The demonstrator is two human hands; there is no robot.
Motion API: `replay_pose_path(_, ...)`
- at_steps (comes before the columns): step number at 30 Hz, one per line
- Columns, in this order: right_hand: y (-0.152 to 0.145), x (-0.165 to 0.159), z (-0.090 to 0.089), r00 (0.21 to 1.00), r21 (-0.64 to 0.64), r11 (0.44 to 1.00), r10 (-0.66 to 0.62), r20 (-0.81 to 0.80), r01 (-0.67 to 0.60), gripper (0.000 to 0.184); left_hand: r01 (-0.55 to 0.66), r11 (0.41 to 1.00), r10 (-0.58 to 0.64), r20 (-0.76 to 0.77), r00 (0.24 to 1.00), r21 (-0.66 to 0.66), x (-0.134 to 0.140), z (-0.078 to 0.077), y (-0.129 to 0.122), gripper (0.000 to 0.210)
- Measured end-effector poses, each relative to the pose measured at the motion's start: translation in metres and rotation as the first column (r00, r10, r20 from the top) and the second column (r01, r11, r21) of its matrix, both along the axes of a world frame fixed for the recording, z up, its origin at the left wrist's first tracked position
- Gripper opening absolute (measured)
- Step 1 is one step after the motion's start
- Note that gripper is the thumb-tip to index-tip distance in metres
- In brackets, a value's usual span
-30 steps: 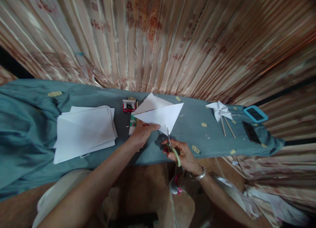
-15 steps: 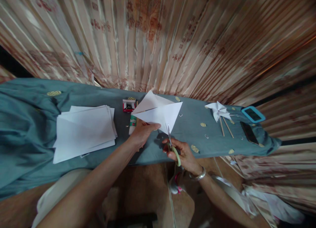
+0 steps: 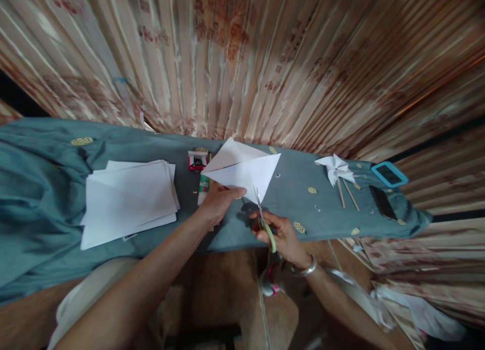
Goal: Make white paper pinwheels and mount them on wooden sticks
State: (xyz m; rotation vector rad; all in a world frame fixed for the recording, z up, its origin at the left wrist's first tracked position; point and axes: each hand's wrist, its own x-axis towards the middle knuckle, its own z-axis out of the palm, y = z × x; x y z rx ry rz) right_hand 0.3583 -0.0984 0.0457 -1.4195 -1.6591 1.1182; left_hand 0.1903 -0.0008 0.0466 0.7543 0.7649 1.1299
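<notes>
At the left we have a stack of white sheets (image 3: 129, 196) lying loosely squared on the grey-green cloth (image 3: 293, 208). Next come a small red box (image 3: 197, 164), open, with dark contents, and a green-and-white tube (image 3: 203, 189) just beside our left hand (image 3: 219, 203). That hand pinches the folded paper (image 3: 242, 176), thumb on top, above the middle of the cloth. The paper's near flap has its long axis running left to right, its right corner tipped slightly away from us; another corner points towards us, and a rear flap peaks away. It looks plain white and crisp — a faint crease shows near the scissors (image 3: 270, 236). These point away from us and a little left, long axis front to back, slim metal blades at the paper's near corner, handles pale green. Our right hand (image 3: 282, 236) grips those handles. Farther right lie a white pinwheel (image 3: 335, 169), two thin sticks (image 3: 341, 192), a dark phone (image 3: 383, 202) and a blue-framed device (image 3: 404, 180).
</notes>
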Motion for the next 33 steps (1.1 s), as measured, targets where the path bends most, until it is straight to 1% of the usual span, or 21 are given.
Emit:
replay_pose_path(6,0.0004,-0.0003,0.0011,1.0,-0.007,1.0,-0.01,0.007,0.01,0.047,0.012,1.0,-0.012,0.016,1.0,-0.007,0.0,0.0,0.0004,0.03)
replay_pose_path(9,0.001,-0.0007,0.0012,1.0,-0.004,1.0,-0.013,0.021,0.013,0.045,-0.002,1.0,0.002,0.041,0.999,0.0,0.0006,0.0002,0.0011,0.032)
replay_pose_path(11,0.0013,-0.0008,0.001,0.999,-0.004,1.0,-0.018,0.03,0.018,0.045,-0.015,1.0,0.014,0.037,0.999,0.011,0.0008,0.0009,0.0015,0.029)
replay_pose_path(26,0.002,-0.0015,-0.0005,0.998,-0.021,0.998,-0.057,0.033,0.058,0.048,0.014,0.999,-0.015,0.029,0.999,0.03,0.0,0.0032,0.0011,0.026)
replay_pose_path(33,0.0012,-0.0017,-0.0024,0.996,-0.02,0.997,-0.076,0.053,0.078,0.047,0.004,1.0,-0.004,0.035,0.999,0.022,0.0,0.0022,0.0015,0.027)
